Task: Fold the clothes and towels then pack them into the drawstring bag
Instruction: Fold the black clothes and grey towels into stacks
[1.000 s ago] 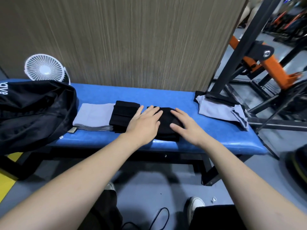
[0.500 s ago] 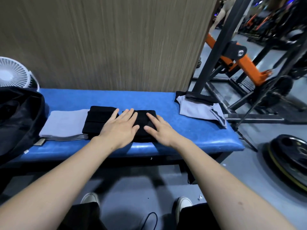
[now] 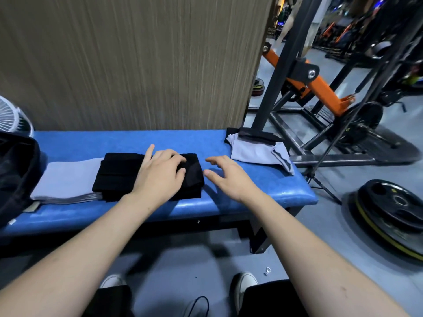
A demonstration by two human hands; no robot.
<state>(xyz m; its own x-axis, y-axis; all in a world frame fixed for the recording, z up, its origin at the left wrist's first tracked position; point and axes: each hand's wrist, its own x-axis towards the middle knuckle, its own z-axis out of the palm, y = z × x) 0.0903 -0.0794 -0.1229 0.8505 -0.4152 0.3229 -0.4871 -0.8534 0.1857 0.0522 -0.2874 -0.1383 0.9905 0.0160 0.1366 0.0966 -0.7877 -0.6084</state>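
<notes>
A folded black garment (image 3: 119, 175) lies in the middle of the blue bench (image 3: 263, 191). My left hand (image 3: 160, 175) rests flat on its right half, fingers slightly bent. My right hand (image 3: 229, 177) hovers over bare bench just right of the garment, fingers spread, holding nothing. A folded grey towel (image 3: 66, 179) lies to the left, partly under the black garment. An unfolded grey cloth (image 3: 258, 152) with a black piece (image 3: 258, 135) on top sits at the bench's right end. The black drawstring bag (image 3: 16, 175) is at the left edge.
A white fan (image 3: 11, 120) stands behind the bag. A wood-grain wall (image 3: 137, 65) backs the bench. A black and orange gym rack (image 3: 309, 88) stands to the right, with weight plates (image 3: 393, 213) on the floor. My shoes are below the bench.
My right hand has lifted off the black garment and moved to the right, toward the grey cloth. The left hand stays on the garment. The view has swung right.
</notes>
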